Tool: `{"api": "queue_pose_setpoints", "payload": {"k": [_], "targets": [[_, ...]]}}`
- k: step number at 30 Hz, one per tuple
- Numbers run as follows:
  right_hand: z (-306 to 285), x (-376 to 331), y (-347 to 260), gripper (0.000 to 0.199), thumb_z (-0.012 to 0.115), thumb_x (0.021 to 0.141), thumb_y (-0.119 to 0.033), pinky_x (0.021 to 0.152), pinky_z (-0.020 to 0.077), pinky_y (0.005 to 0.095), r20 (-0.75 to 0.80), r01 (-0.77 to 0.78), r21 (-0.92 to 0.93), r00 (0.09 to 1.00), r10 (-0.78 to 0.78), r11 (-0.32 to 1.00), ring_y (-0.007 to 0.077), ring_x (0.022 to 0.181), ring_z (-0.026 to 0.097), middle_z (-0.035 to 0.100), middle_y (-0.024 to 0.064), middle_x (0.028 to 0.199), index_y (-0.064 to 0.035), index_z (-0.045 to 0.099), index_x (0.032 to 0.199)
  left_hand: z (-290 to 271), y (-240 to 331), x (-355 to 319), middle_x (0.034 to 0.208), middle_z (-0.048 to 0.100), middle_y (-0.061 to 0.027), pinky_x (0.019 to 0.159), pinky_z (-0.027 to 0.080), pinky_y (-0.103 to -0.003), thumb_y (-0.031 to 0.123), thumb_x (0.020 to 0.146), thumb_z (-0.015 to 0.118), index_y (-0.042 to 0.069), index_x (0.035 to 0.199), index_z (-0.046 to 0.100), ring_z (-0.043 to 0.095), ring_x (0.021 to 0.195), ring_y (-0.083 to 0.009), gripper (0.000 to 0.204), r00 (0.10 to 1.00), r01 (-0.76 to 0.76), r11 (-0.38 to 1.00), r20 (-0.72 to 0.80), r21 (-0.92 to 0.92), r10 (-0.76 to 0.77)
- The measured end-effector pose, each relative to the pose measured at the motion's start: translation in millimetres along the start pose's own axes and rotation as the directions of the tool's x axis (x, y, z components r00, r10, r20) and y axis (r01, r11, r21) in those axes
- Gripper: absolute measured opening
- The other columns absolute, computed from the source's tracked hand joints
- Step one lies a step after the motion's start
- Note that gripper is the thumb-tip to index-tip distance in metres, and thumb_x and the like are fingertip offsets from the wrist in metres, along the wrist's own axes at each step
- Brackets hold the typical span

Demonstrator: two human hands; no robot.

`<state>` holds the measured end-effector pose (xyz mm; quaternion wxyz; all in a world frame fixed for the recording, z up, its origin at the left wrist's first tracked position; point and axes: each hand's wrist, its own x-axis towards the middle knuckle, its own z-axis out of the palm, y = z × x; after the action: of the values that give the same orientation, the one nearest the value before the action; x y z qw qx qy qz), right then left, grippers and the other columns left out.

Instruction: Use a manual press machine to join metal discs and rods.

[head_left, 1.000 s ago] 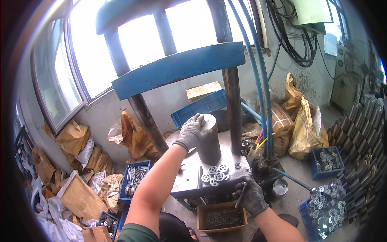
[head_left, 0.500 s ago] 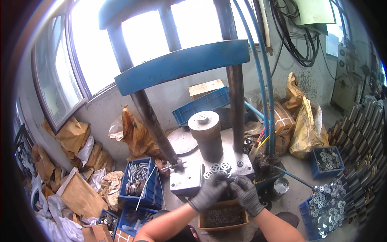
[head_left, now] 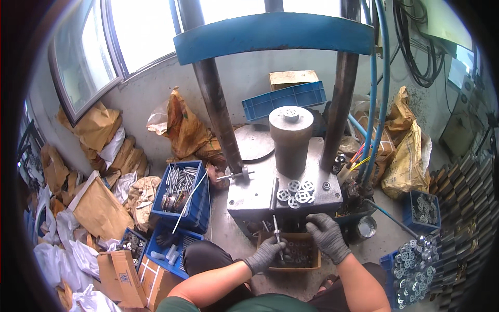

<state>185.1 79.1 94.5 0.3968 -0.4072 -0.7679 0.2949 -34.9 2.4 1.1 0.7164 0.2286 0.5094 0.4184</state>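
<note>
While the left hand [head_left: 266, 254] grips the metal shaft [head_left: 277, 226] by the front edge of the press bed [head_left: 252, 202], the right hand [head_left: 328, 237] has drawn apart, loosely curled, apparently empty; the left alone now steadies it.

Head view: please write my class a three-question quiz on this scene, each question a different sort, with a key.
1. True or false: the right hand holds the slim metal rod.
2. Which stands on the machine bed? A: a yellow sack; B: a wide-topped metal cylinder; C: an open cardboard box.
3. Fill in: the crossbeam between the dark columns is painted ____.

Key: 1. False, the left hand does. 2. B. 3. Blue.
</note>
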Motion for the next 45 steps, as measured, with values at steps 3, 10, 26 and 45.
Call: {"api": "queue_pose_setpoints", "payload": {"k": [3, 10, 26, 45], "targets": [[-10.2, -1.4, -1.9, 0.023, 0.069, 0.091, -0.009, 0.091, 0.0531, 0.0371, -0.006, -0.004, 0.034, 1.000, 0.004, 0.999, 0.0291, 0.099, 0.068, 0.070, 0.0164, 0.104, 0.0005, 0.070, 0.112, -13.9, 9.5, 6.0, 0.089, 0.067, -0.0060, 0.054, 0.060, -0.037, 0.018, 0.102, 0.059, 0.010, 0.116, 0.055, 0.071, 0.074, -0.0209, 0.016, 1.000, -0.004, 1.000, -0.006, -0.013, 0.004], [-27.6, -4.3, -11.8, 0.023, 0.070, 0.092, -0.009, 0.091, 0.0523, 0.0355, 0.001, -0.003, 0.007, 1.000, 0.003, 1.000, 0.0264, 0.099, 0.067, 0.070, 0.0145, 0.105, 0.0001, 0.070, 0.112, -13.2, 27.4, 5.4, 0.083, 0.068, -0.0065, 0.045, 0.054, -0.032, 0.020, 0.103, 0.056, 0.010, 0.116, 0.056, 0.070, 0.065, -0.0205, 0.016, 0.999, -0.039, 0.994, 0.028, 0.106, 0.037], [-116.3, -16.4, -77.6, 0.026, 0.071, 0.089, -0.012, 0.090, 0.0536, 0.0361, -0.077, 0.006, -0.018, 0.997, -0.007, 1.000, 0.0287, 0.102, 0.068, 0.070, 0.0154, 0.109, -0.0006, 0.071, 0.112, -35.5, 58.2, 58.5, 0.097, 0.071, -0.0075, 0.080, 0.058, -0.034, 0.013, 0.095, 0.071, 0.000, 0.114, 0.066, 0.069, 0.085, -0.0171, 0.024, 0.976, -0.205, 0.954, 0.120, 0.216, 0.183], [-245.1, -44.0, -80.2, 0.015, 0.070, 0.082, -0.008, 0.079, 0.0538, 0.0469, -0.110, 0.018, -0.816, 0.976, -0.186, 0.578, 0.0375, 0.088, 0.066, 0.067, 0.0166, 0.090, -0.0056, 0.067, 0.097, 25.3, 141.5, -10.4, 0.100, 0.067, -0.0105, 0.086, 0.060, -0.037, -0.002, 0.096, 0.066, 0.008, 0.158, 0.014, 0.069, 0.092, -0.0193, 0.082, 0.427, -0.898, 0.398, 0.150, 0.191, 0.892]]}}
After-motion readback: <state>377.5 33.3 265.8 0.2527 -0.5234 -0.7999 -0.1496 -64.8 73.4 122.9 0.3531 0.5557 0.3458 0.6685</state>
